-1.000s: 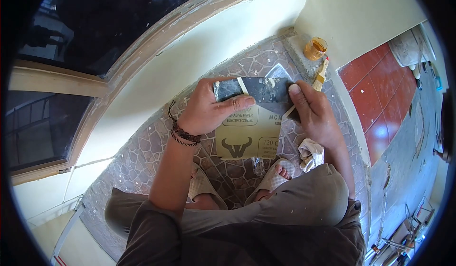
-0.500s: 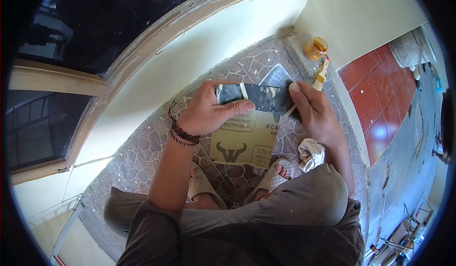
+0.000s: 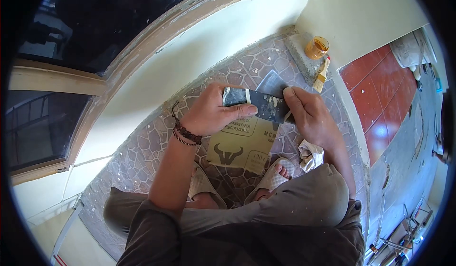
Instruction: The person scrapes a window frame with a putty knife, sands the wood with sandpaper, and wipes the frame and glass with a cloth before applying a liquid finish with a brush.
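My left hand (image 3: 213, 109) is closed on the left end of a dark, paint-spotted block (image 3: 266, 103), its thumb across the front. My right hand (image 3: 308, 111) pinches the block's right end, thumb on top. A sheet of yellowish sandpaper (image 3: 237, 147) with a bull's head print hangs below the block, held against it; how it is fixed there is hidden. Behind the block, a grey translucent piece (image 3: 271, 83) sticks up. A crumpled white cloth (image 3: 311, 155) lies near my right wrist.
An orange-brown jar (image 3: 317, 48) and a paintbrush (image 3: 321, 75) rest on a concrete ledge (image 3: 299, 52) at the upper right. A wooden window frame (image 3: 142, 47) runs along the upper left. Red tiles (image 3: 380, 95) lie at right, and slippered feet stand on the patterned floor (image 3: 137, 156).
Both hands have shifted slightly with the block, which now tilts down more to the right. The sandpaper's lower edge has swung a little to the left and is more slanted.
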### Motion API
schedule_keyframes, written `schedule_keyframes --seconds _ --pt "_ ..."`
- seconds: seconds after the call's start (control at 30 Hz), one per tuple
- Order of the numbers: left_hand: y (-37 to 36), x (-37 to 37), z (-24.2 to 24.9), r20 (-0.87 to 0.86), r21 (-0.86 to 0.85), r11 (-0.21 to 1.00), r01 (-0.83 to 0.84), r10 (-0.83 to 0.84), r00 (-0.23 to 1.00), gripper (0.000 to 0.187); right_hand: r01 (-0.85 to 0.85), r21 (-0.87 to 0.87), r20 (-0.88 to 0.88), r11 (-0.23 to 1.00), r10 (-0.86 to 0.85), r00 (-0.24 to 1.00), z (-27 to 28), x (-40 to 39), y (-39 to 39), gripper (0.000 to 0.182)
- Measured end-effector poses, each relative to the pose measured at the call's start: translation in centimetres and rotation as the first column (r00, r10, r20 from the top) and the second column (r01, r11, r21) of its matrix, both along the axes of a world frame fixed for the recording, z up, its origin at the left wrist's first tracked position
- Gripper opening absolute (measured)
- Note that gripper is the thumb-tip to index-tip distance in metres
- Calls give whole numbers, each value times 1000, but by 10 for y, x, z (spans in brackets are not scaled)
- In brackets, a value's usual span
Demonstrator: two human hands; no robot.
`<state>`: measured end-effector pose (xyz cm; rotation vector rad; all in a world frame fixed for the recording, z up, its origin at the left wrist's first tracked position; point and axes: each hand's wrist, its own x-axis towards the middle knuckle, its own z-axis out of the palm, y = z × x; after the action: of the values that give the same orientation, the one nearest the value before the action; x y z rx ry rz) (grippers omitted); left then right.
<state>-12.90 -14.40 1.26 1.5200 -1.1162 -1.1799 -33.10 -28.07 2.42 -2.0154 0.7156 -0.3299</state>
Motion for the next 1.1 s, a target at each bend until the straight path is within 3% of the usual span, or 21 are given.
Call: schedule_keyframes --seconds 0.07,0.17,0.37,0.47,0.53,0.7,0.77,0.83,1.0,1.1 --pt "-1 0 -1 11 9 1000 8 -8 1000 22 -62 -24 -14 998 61 998 0 1 0 32" --pt "-1 1 -1 -46 -16 1000 12 -13 999 22 69 63 20 996 -70 997 9 6 2 29" --pt "0 3 -12 -6 5 999 37 -37 999 21 -116 -15 36 993 116 993 -7 5 3 26" --pt "0 1 -10 -30 1 1000 1 -1 1000 21 -70 35 50 997 68 996 -1 6 2 25" --pt "1 2 -9 -66 38 997 66 -63 996 22 129 76 59 989 -133 989 5 7 1 27" --pt "-1 -7 -14 -69 3 999 51 -51 996 22 1 -61 28 998 1 1000 5 3 -3 31" --pt "1 -3 -13 -76 -2 999 38 -38 996 22 278 16 117 961 -278 954 5 -1 -3 32" --pt "2 5 -9 -6 31 999 20 -20 1000 22 248 45 83 968 -251 964 14 -14 -16 32" --pt "3 11 -8 -64 -32 997 -76 74 995 19 190 207 5 960 -195 981 13 -33 -21 33" --pt "4 13 -14 -96 -85 981 -175 166 981 15 129 162 8 978 -132 991 9 -43 -24 33"
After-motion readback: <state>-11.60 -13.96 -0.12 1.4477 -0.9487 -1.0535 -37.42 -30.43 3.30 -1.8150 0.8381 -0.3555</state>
